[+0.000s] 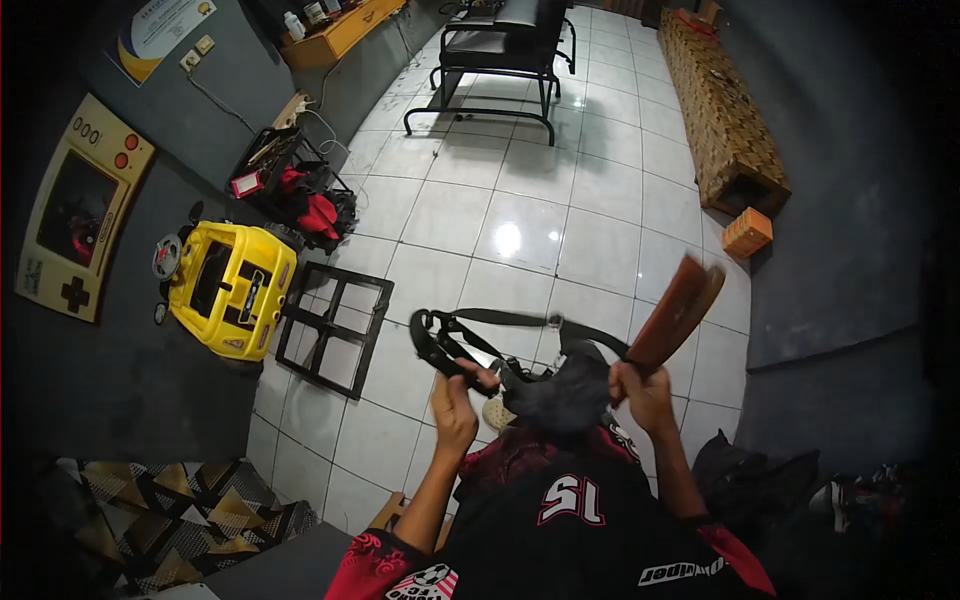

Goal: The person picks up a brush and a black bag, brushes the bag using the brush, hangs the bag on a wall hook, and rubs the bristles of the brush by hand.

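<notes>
My right hand [645,397] is closed around the lower end of a long, flat brown leather-like piece [672,315], blurred at its upper end. Gripped in my left hand [458,412] is a black strap [440,348] that bends into a loop at its top. Between both hands a dark, crumpled bag-like thing [565,390] lies over my lap, smeared by motion. A thinner black band with a metal fitting [554,322] runs from the strap across toward the brown piece. Whether the band is joined to that piece I cannot make out.
A yellow toy car [232,290] and a black four-pane frame [335,330] are on the left. Ahead stands a black chair [500,55]. A woven box-like bench [725,120] and an orange carton [747,233] line the right wall. Dark bags [750,475] lie at lower right.
</notes>
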### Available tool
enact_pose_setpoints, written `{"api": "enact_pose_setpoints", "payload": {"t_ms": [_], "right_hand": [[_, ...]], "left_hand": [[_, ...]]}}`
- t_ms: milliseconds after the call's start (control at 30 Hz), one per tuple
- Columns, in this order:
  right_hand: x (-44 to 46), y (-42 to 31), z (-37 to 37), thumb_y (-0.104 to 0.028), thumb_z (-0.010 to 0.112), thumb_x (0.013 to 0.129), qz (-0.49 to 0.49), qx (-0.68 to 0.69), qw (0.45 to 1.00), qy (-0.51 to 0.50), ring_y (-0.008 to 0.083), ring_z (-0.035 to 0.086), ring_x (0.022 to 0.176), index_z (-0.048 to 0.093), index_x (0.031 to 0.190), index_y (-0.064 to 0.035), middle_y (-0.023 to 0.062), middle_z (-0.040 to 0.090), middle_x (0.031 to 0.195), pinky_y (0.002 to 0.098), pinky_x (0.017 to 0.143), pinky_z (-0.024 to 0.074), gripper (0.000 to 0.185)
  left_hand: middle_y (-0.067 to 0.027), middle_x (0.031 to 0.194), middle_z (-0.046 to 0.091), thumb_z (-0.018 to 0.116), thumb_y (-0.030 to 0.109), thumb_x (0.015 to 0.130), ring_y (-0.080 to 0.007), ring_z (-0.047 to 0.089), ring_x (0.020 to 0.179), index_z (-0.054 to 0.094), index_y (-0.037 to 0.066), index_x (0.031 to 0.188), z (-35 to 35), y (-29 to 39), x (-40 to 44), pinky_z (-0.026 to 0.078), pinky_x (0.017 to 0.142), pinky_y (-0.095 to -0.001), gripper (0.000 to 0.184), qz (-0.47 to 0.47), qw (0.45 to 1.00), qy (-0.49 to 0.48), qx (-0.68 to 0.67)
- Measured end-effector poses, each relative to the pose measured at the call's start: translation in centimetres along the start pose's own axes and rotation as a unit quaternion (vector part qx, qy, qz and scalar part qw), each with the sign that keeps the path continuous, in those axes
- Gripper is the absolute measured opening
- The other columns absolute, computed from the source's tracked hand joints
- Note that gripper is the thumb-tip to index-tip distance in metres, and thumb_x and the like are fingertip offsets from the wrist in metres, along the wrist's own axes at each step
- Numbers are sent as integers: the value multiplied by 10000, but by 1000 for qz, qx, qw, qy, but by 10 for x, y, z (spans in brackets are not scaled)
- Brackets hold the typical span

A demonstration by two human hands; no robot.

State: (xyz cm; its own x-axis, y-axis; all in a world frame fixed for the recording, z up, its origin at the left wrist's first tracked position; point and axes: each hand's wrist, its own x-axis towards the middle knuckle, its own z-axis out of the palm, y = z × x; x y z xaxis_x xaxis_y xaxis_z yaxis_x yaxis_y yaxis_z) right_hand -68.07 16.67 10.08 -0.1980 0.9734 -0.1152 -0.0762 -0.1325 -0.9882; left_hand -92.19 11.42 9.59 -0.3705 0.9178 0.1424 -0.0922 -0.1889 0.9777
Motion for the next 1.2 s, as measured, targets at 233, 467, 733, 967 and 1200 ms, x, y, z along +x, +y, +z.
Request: {"api": "enact_pose_setpoints", "payload": {"t_ms": [233,467,733,967,1200], "right_hand": [[-16,127,-28,-206,578,822,90,-334,938,-14,182,559,676,563,917,27,128,562,693,321,619,446,252],[10,-23,-7,-126,544,836,52,-291,955,-16,76,476,590,548,889,21,5,501,644,240,519,385,155],[16,-71,-47,-142,664,751,-23,-185,967,-174,76,461,557,593,848,33,11,548,646,250,495,373,212],[23,-133,-85,-99,723,729,-104,-62,990,-72,122,576,880,472,1105,59,86,585,1000,254,783,478,479],[13,-137,-164,-91,720,732,-170,-33,985,-26,114,545,942,477,1141,3,55,572,1017,260,825,453,485]], "left_hand": [[-22,556,471,405,254,913,-150,457,477,550,5,719,-70,-144,-27,391,458,-319,347,-215,910,-184,304],[-15,664,491,509,186,891,-82,430,556,540,13,879,3,7,47,372,503,-232,177,-247,940,-233,33],[-145,935,589,598,63,763,-259,588,808,531,-3,1057,103,68,79,469,718,-318,309,178,874,-412,184],[-193,747,574,610,171,787,-357,583,671,492,5,1024,184,98,97,455,591,-383,313,137,800,-537,230],[-132,694,608,638,188,797,-208,613,635,527,22,1028,281,110,95,474,578,-311,306,134,796,-589,26]]}}
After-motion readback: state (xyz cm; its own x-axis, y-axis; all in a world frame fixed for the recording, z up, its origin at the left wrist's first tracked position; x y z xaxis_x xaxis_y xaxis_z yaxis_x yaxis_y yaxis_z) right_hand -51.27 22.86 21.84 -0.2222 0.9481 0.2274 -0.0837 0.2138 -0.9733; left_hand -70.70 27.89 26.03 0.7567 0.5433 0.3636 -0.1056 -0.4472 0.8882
